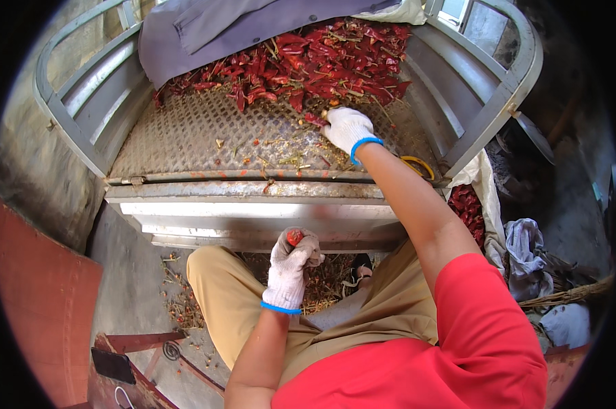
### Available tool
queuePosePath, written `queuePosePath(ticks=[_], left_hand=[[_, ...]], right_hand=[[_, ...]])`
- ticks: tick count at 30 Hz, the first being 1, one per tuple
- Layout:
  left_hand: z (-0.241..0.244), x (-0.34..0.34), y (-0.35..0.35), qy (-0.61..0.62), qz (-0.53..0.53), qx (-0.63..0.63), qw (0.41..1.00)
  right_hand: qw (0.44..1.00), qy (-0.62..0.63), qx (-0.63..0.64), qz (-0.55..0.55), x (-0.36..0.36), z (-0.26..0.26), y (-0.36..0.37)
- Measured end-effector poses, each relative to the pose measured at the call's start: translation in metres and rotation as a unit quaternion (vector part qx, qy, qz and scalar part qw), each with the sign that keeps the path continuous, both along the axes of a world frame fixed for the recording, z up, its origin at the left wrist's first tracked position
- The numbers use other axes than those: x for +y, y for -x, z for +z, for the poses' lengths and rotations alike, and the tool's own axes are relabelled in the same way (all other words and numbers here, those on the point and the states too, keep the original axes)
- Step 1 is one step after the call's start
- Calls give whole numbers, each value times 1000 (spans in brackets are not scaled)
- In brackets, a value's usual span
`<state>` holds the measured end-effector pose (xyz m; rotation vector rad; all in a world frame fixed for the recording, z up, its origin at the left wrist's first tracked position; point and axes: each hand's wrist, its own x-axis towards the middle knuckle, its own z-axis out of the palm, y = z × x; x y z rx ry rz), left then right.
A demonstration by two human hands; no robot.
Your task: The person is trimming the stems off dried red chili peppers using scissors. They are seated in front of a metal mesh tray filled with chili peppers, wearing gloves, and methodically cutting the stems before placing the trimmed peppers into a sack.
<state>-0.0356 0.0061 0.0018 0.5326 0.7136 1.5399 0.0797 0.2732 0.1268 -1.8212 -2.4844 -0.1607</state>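
Note:
My left hand [289, 271], in a white knit glove with a blue cuff, is curled in front of the tailgate above my lap. It grips a red chili pepper [294, 236], whose rounded end shows while the glove hides the rest. Farther out, my gloved right hand [347, 129] reaches over the metal cargo bed [185, 138] and pinches a dark red dried chili [315, 120]. Just beyond its fingers lies a heap of dried red chilies [308, 66] with stems. Loose seeds and stem bits [292, 161] are strewn on the bed nearby.
A grey-purple jacket [226, 36] covers part of the heap. Metal side rails [83, 97] flank the bed, and the tailgate [256, 209] stands before my knees. A white sack [492, 204] of chilies [466, 209] is at right. Stem litter [328, 281] lies below; a phone [112, 365] rests lower left.

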Motion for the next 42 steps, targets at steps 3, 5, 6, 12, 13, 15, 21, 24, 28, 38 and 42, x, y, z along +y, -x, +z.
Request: queuePosePath(ticks=[3,5,6,12,13,15,21,24,28,38,42], left_hand=[[-1,3,0,-6,0,5,1000],[-2,4,2,-20,5,-14,1000],[3,5,-1,-6,12,-15,1000],[0,7,-1,-18,28,-6,999],[1,8,-1,-10,25,-17,999],[1,10,0,8,21,-38,999],[3,11,-13,-19,33,-66,997],[5,5,-17,-38,0,-83,996],[-4,4,-21,-19,-14,-95,995],[1,-1,-23,15,10,-48,999],[-10,1,-23,-47,9,4,999]], right_hand=[[1000,-14,-3,-13,22,-10,-2],[1000,-23,20,0,6,3,-1],[998,-38,56,18,-6,10,-7],[939,-38,295,171,-109,5,-32],[927,-28,329,177,-133,1,-37],[917,-1,355,181,-167,-10,-43],[906,-83,360,206,-223,-48,-50],[923,-88,306,216,-235,-69,-44],[951,-53,206,225,-236,-74,-38],[902,-62,341,257,-206,-44,-50],[904,-9,292,314,-204,-30,-38]])
